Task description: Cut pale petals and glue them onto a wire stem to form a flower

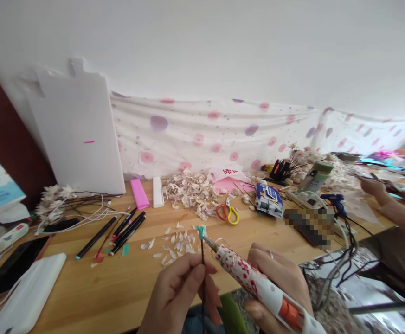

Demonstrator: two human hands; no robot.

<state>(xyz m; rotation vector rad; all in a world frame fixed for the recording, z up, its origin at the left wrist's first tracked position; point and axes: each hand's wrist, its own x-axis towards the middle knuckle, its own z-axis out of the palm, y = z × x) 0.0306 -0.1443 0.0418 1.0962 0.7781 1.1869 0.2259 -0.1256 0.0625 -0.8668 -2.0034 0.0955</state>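
My left hand (177,292) pinches a thin dark wire stem (202,278) upright between thumb and fingers. The stem's top carries a small teal tip (201,231). My right hand (275,287) grips a white glue pen with red print (254,283) and an orange part near its rear. Its metal nozzle (207,242) sits right at the teal tip, touching it or almost so. Pale loose petals (176,246) lie on the wooden table (84,278) just beyond my hands.
A heap of dried petals (191,194), red-and-yellow scissors (227,214), several black markers (125,232) and a power strip (301,200) sit on the table. A phone (12,266) and white power bank (26,294) lie left. A co-worker's hand (374,189) works at the right.
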